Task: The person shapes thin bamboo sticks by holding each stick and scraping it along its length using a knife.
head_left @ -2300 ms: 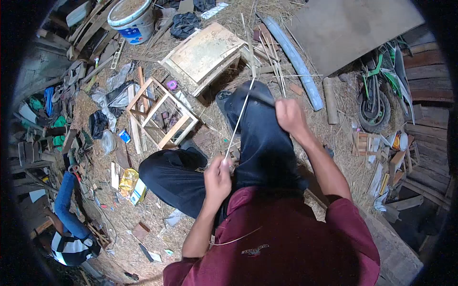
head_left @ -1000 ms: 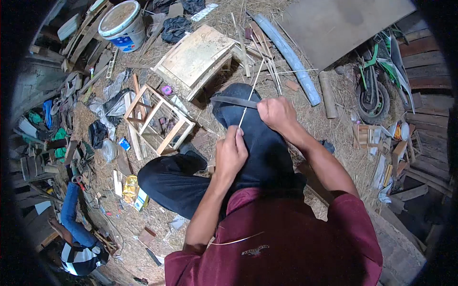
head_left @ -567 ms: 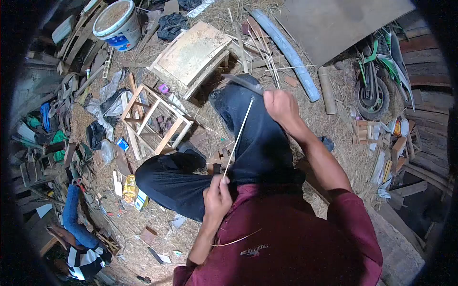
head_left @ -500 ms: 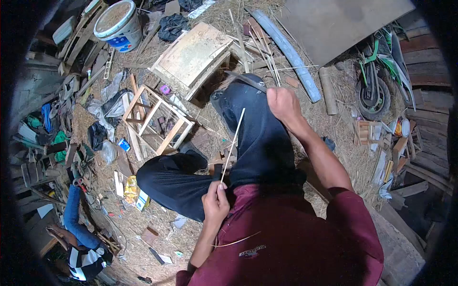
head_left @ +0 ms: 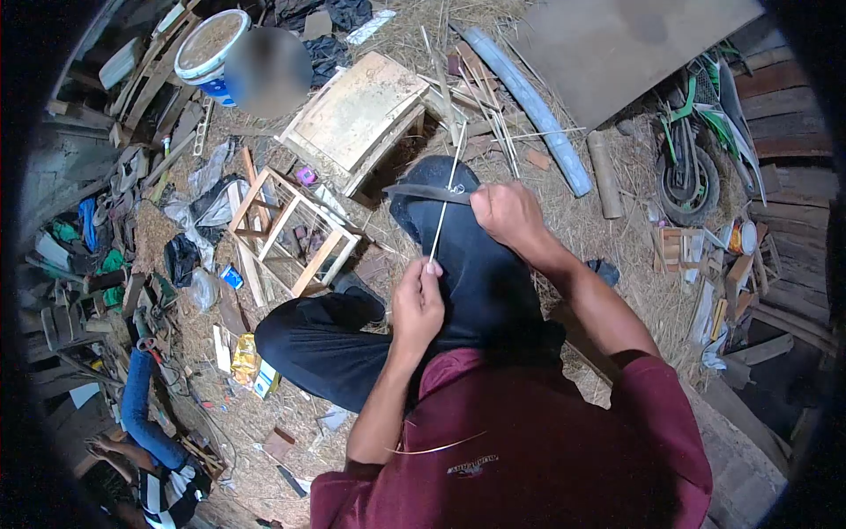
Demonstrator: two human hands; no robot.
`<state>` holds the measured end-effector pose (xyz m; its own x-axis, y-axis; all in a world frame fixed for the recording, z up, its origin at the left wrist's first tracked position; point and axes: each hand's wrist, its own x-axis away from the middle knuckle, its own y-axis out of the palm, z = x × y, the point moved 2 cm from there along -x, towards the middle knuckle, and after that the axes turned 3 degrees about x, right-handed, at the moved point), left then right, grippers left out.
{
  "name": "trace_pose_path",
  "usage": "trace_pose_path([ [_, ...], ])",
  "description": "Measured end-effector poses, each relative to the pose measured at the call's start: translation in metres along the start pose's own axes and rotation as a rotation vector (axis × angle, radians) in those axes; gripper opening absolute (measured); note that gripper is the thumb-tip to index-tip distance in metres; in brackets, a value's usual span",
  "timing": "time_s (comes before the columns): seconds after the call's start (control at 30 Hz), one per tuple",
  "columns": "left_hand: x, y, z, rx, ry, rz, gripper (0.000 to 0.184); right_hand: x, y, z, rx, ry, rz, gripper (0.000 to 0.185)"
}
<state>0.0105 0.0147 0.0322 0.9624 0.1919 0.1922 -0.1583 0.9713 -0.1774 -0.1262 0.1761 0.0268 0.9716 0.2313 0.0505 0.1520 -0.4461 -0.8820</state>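
Observation:
My right hand [head_left: 508, 212] is closed round the grip of a knife with a long, dark, slightly curved blade [head_left: 419, 190]; the grip itself is hidden. Pinched between the thumb and fingers of my left hand [head_left: 418, 300] is a thin pale wooden strip [head_left: 439, 231], pointing away from me. The blade lies across the strip above my raised knee [head_left: 467, 256]. Small curled shavings [head_left: 455, 189] show where the two meet. A thin curved sliver [head_left: 436, 447] rests on my maroon shirt.
Ahead stands a wooden box-like piece [head_left: 361, 110], with a small slatted frame [head_left: 295, 234] to its left. Loose strips [head_left: 502, 128] and a grey-blue pole [head_left: 529, 106] lie on the straw-covered floor. A bucket [head_left: 211, 48] stands far left; another person [head_left: 145, 432] is lower left.
My left hand has moved forward with the strip, which now crosses the blade. My right hand has drawn the knife slightly back towards me. Shavings now show at the crossing.

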Motion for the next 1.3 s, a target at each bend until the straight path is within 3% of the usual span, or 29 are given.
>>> trace_pose_path([
  [0.13,0.051,-0.017,-0.019,0.011,0.003,0.016,0.019,-0.007,0.009,0.012,-0.019,-0.028,0.087,0.048],
  [0.23,0.065,-0.027,-0.014,0.113,0.001,0.094,0.016,-0.003,0.003,0.007,0.020,-0.013,0.033,0.048],
  [0.53,0.091,-0.050,0.004,0.072,-0.129,0.061,0.018,0.004,0.001,-0.006,0.025,-0.028,0.032,0.040],
  [0.67,0.124,-0.072,0.000,0.106,-0.155,0.159,0.020,-0.010,-0.001,0.006,-0.048,0.063,0.102,0.045],
  [0.77,0.123,-0.083,0.002,0.239,-0.247,0.153,0.023,-0.017,0.012,0.032,-0.071,0.054,0.069,0.052],
  [0.87,0.096,-0.072,0.006,0.795,-0.360,0.076,0.023,-0.016,0.019,0.038,-0.167,0.009,0.077,0.050],
  [0.9,0.087,-0.067,0.007,0.871,-0.369,0.034,0.021,-0.015,0.016,0.032,-0.233,-0.022,0.111,0.058],
  [1.0,0.063,-0.055,0.016,1.010,-0.402,-0.085,0.018,-0.012,0.003,0.024,-0.457,0.224,-0.075,0.069],
  [1.03,0.055,-0.051,0.015,1.047,-0.411,-0.097,0.017,-0.008,-0.001,0.017,-0.497,0.215,-0.036,0.078],
  [1.13,0.032,-0.035,0.011,1.150,-0.442,-0.118,0.016,0.005,-0.017,-0.008,-0.366,-0.118,0.053,0.079],
  [1.27,0.003,-0.019,0.011,1.072,-0.458,-0.073,0.018,0.026,-0.019,-0.037,-0.123,-0.159,-0.216,0.072],
  [1.3,-0.003,-0.016,0.007,1.025,-0.459,-0.065,0.019,0.028,-0.012,-0.039,0.060,-0.212,-0.165,0.069],
])
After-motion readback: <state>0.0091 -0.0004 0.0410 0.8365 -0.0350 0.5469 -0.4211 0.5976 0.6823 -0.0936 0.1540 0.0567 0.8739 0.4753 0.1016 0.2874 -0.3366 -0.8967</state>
